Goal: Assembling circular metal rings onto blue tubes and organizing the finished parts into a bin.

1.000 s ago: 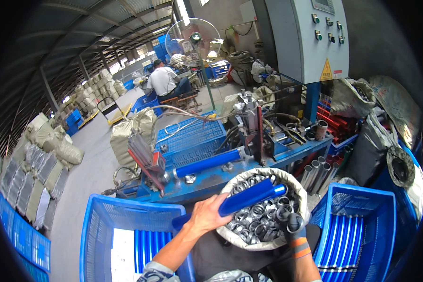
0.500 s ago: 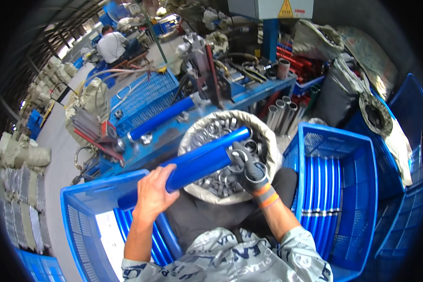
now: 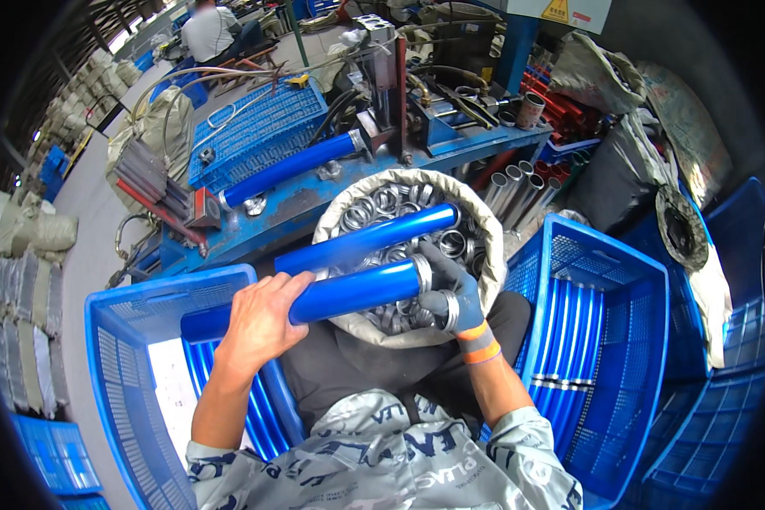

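My bare left hand (image 3: 263, 321) is closed around a blue metal tube (image 3: 357, 293) lying nearly level over the left crate and the sack. At its right end sits a silver ring (image 3: 423, 274), touched by the fingers of my right hand (image 3: 455, 289). That hand wears a grey glove with an orange-striped cuff and also holds a second silver ring (image 3: 446, 311) against the palm. Just beyond, another blue tube (image 3: 370, 238) rests across the white woven sack (image 3: 495, 246), which is full of loose silver rings (image 3: 384, 201).
Blue crates with blue tubes stand on both sides, a left crate (image 3: 115, 374) and a right crate (image 3: 646, 340). Ahead is a blue workbench (image 3: 289, 208) with a clamping machine (image 3: 382, 76) and one blue tube on it. Farther back sits a person (image 3: 208, 34).
The silver ring is now at the held tube's right end, which was bare before. The tube has become more level. The view has shifted slightly.
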The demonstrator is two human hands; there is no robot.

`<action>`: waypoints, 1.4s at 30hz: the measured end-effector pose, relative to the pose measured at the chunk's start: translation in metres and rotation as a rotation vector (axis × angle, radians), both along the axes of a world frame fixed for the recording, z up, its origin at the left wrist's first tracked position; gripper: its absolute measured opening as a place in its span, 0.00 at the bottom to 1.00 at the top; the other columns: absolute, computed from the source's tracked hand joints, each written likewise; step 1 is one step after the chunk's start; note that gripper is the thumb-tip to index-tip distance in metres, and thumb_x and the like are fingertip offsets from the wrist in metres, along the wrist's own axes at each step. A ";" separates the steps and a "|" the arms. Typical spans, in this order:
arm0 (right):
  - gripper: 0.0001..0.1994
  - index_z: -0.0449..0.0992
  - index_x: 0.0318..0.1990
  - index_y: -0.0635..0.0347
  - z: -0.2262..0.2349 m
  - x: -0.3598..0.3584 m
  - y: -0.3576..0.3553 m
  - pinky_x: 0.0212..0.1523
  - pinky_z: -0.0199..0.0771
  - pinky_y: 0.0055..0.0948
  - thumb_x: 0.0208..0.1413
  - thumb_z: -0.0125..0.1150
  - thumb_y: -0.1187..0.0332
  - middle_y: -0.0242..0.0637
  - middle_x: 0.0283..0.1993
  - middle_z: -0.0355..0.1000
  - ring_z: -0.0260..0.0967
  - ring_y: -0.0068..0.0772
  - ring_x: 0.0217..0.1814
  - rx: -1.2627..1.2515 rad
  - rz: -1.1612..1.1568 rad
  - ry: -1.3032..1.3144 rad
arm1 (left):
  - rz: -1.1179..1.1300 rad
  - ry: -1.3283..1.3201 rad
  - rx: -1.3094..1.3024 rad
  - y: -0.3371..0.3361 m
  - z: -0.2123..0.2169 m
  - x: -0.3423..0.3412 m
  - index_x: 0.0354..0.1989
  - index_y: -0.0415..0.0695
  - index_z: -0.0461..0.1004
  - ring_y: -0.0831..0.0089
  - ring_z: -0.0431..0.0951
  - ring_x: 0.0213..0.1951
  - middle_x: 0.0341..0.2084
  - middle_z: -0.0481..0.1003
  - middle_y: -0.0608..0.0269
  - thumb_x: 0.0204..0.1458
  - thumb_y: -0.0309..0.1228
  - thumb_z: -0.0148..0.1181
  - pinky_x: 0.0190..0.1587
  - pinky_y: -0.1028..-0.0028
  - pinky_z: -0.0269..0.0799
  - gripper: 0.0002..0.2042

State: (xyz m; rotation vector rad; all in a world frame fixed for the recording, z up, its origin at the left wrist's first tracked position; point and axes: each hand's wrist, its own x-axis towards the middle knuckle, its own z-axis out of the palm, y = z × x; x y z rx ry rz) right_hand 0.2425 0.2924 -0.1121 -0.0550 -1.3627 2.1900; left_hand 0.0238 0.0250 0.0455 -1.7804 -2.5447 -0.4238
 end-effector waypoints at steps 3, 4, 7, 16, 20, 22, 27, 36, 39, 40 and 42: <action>0.52 0.65 0.85 0.71 0.001 0.000 0.001 0.84 0.67 0.44 0.57 0.90 0.64 0.45 0.81 0.73 0.71 0.39 0.81 0.053 -0.016 -0.049 | 0.004 0.004 -0.033 -0.001 -0.003 -0.002 0.65 0.50 0.82 0.49 0.85 0.45 0.42 0.82 0.56 0.36 0.28 0.77 0.49 0.52 0.82 0.38; 0.53 0.67 0.84 0.71 0.006 0.001 0.001 0.83 0.68 0.43 0.56 0.91 0.60 0.46 0.80 0.74 0.72 0.40 0.80 0.096 -0.033 -0.102 | 0.000 0.007 -0.029 -0.001 -0.005 -0.003 0.65 0.50 0.82 0.49 0.85 0.45 0.41 0.82 0.55 0.37 0.28 0.77 0.49 0.52 0.82 0.38; 0.47 0.68 0.83 0.71 0.020 0.005 0.008 0.83 0.67 0.42 0.59 0.89 0.68 0.45 0.79 0.74 0.71 0.38 0.80 0.274 -0.024 -0.133 | -0.011 0.008 -0.010 -0.001 -0.013 -0.005 0.66 0.50 0.82 0.48 0.85 0.45 0.41 0.82 0.55 0.37 0.28 0.77 0.49 0.51 0.82 0.38; 0.21 0.84 0.69 0.66 0.005 -0.001 0.028 0.58 0.84 0.27 0.76 0.68 0.62 0.35 0.57 0.86 0.83 0.24 0.55 0.211 -0.127 -0.532 | 0.100 -0.260 0.216 0.004 -0.052 -0.006 0.67 0.45 0.81 0.56 0.88 0.50 0.48 0.86 0.54 0.46 0.28 0.78 0.55 0.59 0.83 0.33; 0.14 0.87 0.57 0.65 -0.007 0.000 0.021 0.52 0.84 0.21 0.75 0.73 0.63 0.33 0.50 0.88 0.84 0.20 0.44 -0.049 -0.212 -0.618 | 0.328 -0.940 0.835 -0.018 -0.060 -0.005 0.65 0.37 0.78 0.65 0.86 0.51 0.51 0.86 0.56 0.58 0.33 0.80 0.59 0.63 0.81 0.28; 0.15 0.87 0.59 0.64 -0.015 -0.001 0.020 0.51 0.85 0.24 0.74 0.74 0.62 0.35 0.54 0.88 0.84 0.22 0.49 -0.202 -0.119 -0.576 | 0.392 -1.117 1.049 -0.019 -0.063 -0.004 0.72 0.37 0.72 0.60 0.85 0.57 0.54 0.85 0.48 0.63 0.41 0.79 0.65 0.60 0.80 0.34; 0.23 0.82 0.50 0.54 -0.031 0.006 0.004 0.58 0.93 0.47 0.68 0.79 0.44 0.35 0.59 0.83 0.83 0.38 0.61 -0.453 0.029 -0.279 | 0.411 -1.498 1.209 -0.015 -0.091 0.015 0.74 0.42 0.73 0.57 0.88 0.58 0.61 0.84 0.46 0.70 0.51 0.73 0.57 0.56 0.89 0.33; 0.24 0.81 0.69 0.66 -0.011 -0.008 -0.018 0.69 0.85 0.37 0.69 0.77 0.70 0.38 0.64 0.83 0.82 0.30 0.64 -0.235 0.005 -0.182 | 0.372 -1.583 1.214 -0.017 -0.114 0.027 0.70 0.39 0.76 0.58 0.89 0.60 0.61 0.85 0.49 0.73 0.50 0.70 0.61 0.58 0.91 0.29; 0.34 0.76 0.75 0.66 0.001 -0.013 -0.022 0.71 0.83 0.36 0.61 0.80 0.79 0.39 0.69 0.81 0.81 0.31 0.68 -0.158 -0.021 -0.120 | 0.365 -1.574 1.230 -0.023 -0.118 0.022 0.70 0.39 0.77 0.58 0.89 0.60 0.61 0.85 0.50 0.74 0.49 0.69 0.61 0.58 0.91 0.28; 0.39 0.73 0.77 0.66 0.005 -0.013 -0.022 0.72 0.82 0.36 0.57 0.81 0.82 0.39 0.72 0.79 0.80 0.32 0.70 -0.149 -0.020 -0.104 | 0.360 -1.574 1.235 -0.023 -0.118 0.022 0.70 0.39 0.77 0.58 0.89 0.60 0.61 0.85 0.50 0.74 0.49 0.69 0.61 0.58 0.91 0.28; 0.47 0.68 0.82 0.68 0.004 -0.015 -0.021 0.74 0.80 0.37 0.54 0.84 0.82 0.41 0.76 0.75 0.78 0.34 0.74 -0.159 -0.007 -0.099 | 0.362 -1.559 1.224 -0.022 -0.118 0.021 0.69 0.39 0.77 0.58 0.89 0.60 0.61 0.85 0.50 0.74 0.48 0.68 0.60 0.59 0.91 0.27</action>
